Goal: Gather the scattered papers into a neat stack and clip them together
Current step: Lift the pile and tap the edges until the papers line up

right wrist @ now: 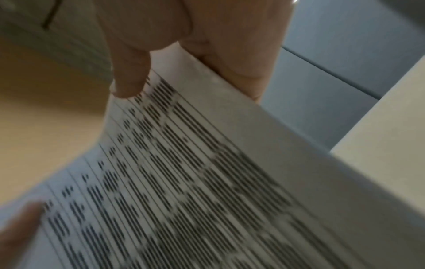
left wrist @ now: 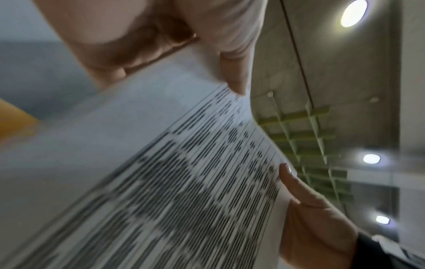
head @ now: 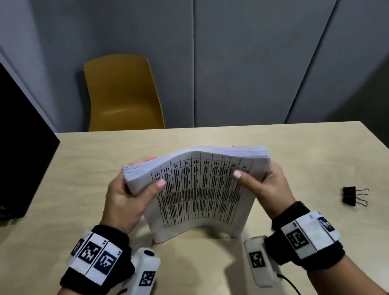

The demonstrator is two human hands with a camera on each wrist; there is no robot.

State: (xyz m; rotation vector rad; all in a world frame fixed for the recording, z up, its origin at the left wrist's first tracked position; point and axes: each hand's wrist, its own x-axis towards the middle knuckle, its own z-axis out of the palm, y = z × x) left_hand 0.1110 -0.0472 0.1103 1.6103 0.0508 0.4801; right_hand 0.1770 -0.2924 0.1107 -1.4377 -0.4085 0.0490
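Observation:
A thick stack of white papers (head: pixel 199 191) with a printed table on its front sheet stands on its lower edge on the wooden table (head: pixel 290 159), bowed toward me. My left hand (head: pixel 130 198) grips its upper left corner, thumb on the front sheet. My right hand (head: pixel 266 182) grips the upper right corner the same way. In the left wrist view the papers (left wrist: pixel 161 172) fill the frame, with my left thumb (left wrist: pixel 234 76) pressing the sheet. The right wrist view shows the papers (right wrist: pixel 207 172) under my right thumb (right wrist: pixel 131 76). A black binder clip (head: pixel 352 196) lies on the table to the right, apart from both hands.
A yellow chair (head: pixel 122 95) stands beyond the table's far edge. A black box (head: pixel 0 139) sits at the left edge of the table. Grey wall panels rise behind. Cables run from the wrist cameras toward me.

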